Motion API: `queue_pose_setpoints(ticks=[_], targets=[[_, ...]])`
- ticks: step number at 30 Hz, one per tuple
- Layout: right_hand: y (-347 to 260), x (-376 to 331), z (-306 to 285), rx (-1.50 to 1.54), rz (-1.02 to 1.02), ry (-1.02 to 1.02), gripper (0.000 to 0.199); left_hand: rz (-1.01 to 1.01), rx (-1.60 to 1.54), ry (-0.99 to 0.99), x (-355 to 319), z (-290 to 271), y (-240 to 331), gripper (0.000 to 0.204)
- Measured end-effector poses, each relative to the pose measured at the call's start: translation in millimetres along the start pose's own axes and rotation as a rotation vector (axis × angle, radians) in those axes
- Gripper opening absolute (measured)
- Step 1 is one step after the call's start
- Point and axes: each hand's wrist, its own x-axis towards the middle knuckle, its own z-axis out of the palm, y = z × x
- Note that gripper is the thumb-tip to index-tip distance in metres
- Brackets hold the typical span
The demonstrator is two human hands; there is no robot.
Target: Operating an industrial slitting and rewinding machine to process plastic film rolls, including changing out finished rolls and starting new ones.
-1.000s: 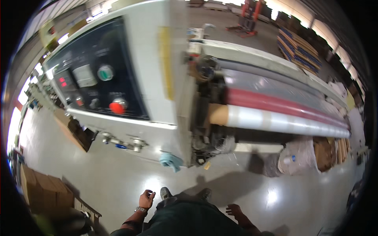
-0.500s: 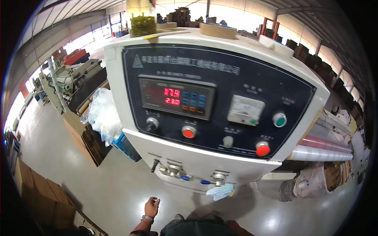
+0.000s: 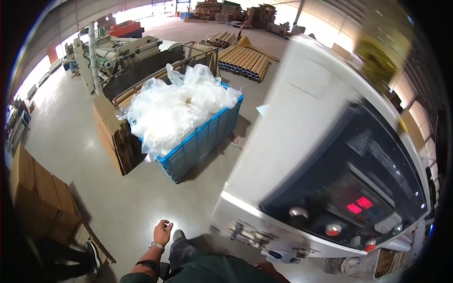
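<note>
Left hand [image 3: 163,232] hanging empty, fingers loosely spread, over open concrete floor [image 3: 122,207] between blue crate [image 3: 203,141] and machine's lower edge [image 3: 245,226]; right hand [image 3: 269,268] barely visible, fingers untellable.

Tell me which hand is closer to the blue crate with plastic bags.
Left. The left hand hangs empty over the floor, below the blue crate. The right hand is barely visible at the lower edge, beneath the machine's control panel, farther from the crate.
</note>
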Motion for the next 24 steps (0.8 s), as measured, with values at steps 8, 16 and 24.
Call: queue_pose_setpoints(ticks=[8,16,24], targets=[[-163.9,71.3,64.9,0.249,0.218,0.246,0.031,0.128,-0.095,-0.236,184.7,-18.5,-6.5,0.027],[-308.4,132.8,87.2,0.497,0.331,0.384,0.032,0.344,-0.108,-0.452,362.7,10.6,102.4,0.027],[-327.7,190.3,42.9,0.652,0.372,0.486,0.033,0.638,-0.089,-0.724,446.0,118.1,253.0,0.025]])
